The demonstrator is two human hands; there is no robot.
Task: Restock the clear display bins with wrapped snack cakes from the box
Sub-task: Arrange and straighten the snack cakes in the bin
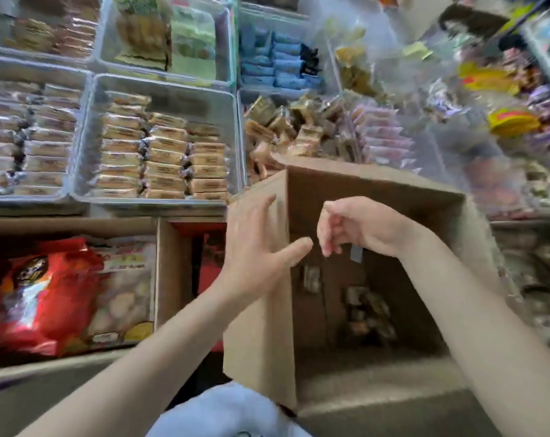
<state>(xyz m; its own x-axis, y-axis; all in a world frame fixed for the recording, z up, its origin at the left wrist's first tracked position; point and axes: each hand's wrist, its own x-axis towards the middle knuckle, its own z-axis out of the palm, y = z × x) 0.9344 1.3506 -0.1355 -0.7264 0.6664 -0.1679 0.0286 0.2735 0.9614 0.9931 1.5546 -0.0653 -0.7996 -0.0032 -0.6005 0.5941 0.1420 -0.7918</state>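
An open brown cardboard box [261, 335] stands in front of me, with a few wrapped snack cakes [366, 310] lying deep at its bottom. My left hand [256, 244] is spread flat against the box's left wall, fingers straight. Over the box opening hovers my right hand [352, 227], its fingers loosely curled downward and holding nothing. Behind the box, a clear display bin [160, 86] holds neat rows of tan wrapped cakes [163, 152]. Another clear bin [240, 99] to its right holds loosely piled brown and pink wrapped cakes [314, 130].
More clear bins of wrapped snacks fill the shelf at left [28, 137] and at the back [160, 36]. A second carton [163, 266] at lower left holds red snack bags [43, 298]. Mixed candy packets [513, 121] crowd the right side. The image is blurred.
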